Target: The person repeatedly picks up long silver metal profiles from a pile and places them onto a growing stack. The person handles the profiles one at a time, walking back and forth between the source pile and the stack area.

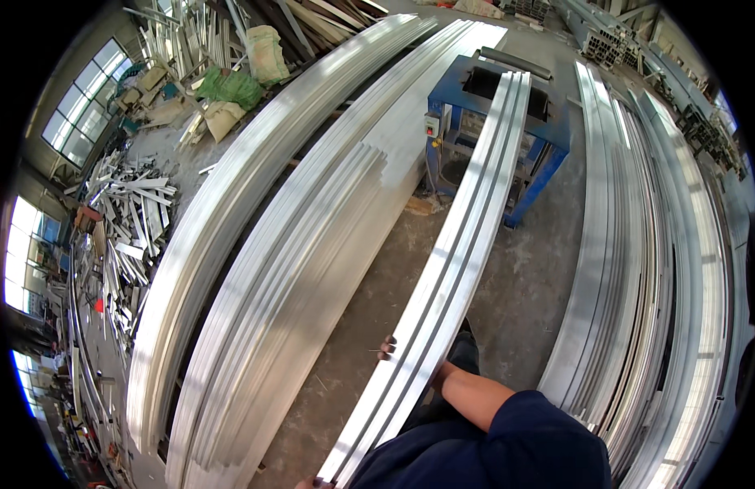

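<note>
A long silver metal profile with dark lengthwise grooves runs from the bottom edge up to a blue machine stand, where its far part lies across the top. My right hand reaches under the profile from the right; its fingertips curl around the left edge, and the palm is hidden beneath. At the bottom edge, my left hand grips the near part of the profile; only a little of it shows. My right forearm crosses from the dark blue sleeve to the profile's right side.
To the left lie two long stacks of silver profiles. More profiles stretch along the right. Metal offcuts and sacks litter the far left. A switch box is fixed to the stand.
</note>
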Demonstrator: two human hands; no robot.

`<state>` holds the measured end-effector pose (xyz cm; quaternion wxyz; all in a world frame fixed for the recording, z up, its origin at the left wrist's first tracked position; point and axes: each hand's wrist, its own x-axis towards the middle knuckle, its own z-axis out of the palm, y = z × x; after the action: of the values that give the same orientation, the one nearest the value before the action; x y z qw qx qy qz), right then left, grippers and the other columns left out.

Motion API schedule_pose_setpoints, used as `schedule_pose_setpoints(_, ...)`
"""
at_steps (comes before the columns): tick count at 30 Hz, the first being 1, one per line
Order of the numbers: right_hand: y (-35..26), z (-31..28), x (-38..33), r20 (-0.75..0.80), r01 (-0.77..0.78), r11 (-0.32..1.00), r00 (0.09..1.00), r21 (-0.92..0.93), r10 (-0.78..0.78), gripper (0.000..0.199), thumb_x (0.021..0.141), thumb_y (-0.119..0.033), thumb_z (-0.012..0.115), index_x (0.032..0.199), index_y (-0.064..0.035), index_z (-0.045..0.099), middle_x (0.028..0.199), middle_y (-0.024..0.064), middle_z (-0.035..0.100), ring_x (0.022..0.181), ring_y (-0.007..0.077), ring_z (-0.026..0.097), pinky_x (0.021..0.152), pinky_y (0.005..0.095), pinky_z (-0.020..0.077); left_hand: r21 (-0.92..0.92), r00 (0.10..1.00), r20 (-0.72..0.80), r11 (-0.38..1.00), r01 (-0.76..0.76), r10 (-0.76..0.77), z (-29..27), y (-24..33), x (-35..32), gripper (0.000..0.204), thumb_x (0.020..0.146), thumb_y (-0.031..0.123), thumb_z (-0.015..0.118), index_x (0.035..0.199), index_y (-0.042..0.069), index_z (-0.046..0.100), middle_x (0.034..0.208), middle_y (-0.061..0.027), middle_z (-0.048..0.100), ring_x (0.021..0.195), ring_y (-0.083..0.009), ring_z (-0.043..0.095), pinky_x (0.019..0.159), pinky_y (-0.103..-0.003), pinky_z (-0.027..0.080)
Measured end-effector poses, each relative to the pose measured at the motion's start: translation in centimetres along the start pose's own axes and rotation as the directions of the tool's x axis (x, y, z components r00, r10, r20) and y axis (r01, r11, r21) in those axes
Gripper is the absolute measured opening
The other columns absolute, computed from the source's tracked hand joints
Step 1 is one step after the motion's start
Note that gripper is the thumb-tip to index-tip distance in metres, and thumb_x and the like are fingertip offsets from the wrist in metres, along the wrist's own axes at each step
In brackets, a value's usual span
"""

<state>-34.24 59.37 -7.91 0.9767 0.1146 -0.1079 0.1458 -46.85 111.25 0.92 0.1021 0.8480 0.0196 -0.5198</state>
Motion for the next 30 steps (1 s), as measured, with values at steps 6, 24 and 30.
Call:
schedule_pose_setpoints(6,-9.6,4.4,-3.7,-0.844,0.107,0.856,0.147,-0.505,-0.516,0.073,0.093,-0.069,0.05,0.135,-0.0094,0.055,0.133,0.014,0.057,0.117,0.0344,0.056,0.098,0.0515,0.0459,-0.301,0.992,-0.049,0.945,-0.129,0.12,0.8,5.9,4.1,0.048,0.091,0.034,0.065,0.124,-0.002,0.06,0.109,-0.0194,0.069,0.104,-0.0293,0.066,0.089,-0.04,0.049)
schedule_pose_setpoints(24,-37.0,16.3,-16.2,-0.409,-0.5,0.414,-0.127,-0.761,-0.904,0.037,0.097,-0.034,0.064,0.109,0.0,0.061,0.083,0.0054,0.06,0.071,0.0131,0.058,0.061,0.03,0.0492,0.106,0.811,-0.292,0.86,-0.499,0.507,-18.5,95.4,29.3,0.096,0.088,0.079,0.037,0.098,-0.01,0.07,0.104,-0.0339,0.067,0.107,-0.0459,0.064,0.092,-0.052,0.049)
schedule_pose_setpoints(30,-41.1,17.4,-21.2,-0.394,-0.374,0.454,-0.229,-0.809,-0.89,0.032,0.099,-0.036,0.06,0.1,-0.0043,0.06,0.082,0.0045,0.058,0.071,0.0152,0.06,0.062,0.0315,0.0501,0.033,0.79,-0.23,0.816,-0.577,0.568,-21.0,104.6,29.2,0.099,0.09,0.079,0.033,0.109,-0.012,0.067,0.112,-0.0345,0.065,0.114,-0.0447,0.061,0.095,-0.048,0.048)
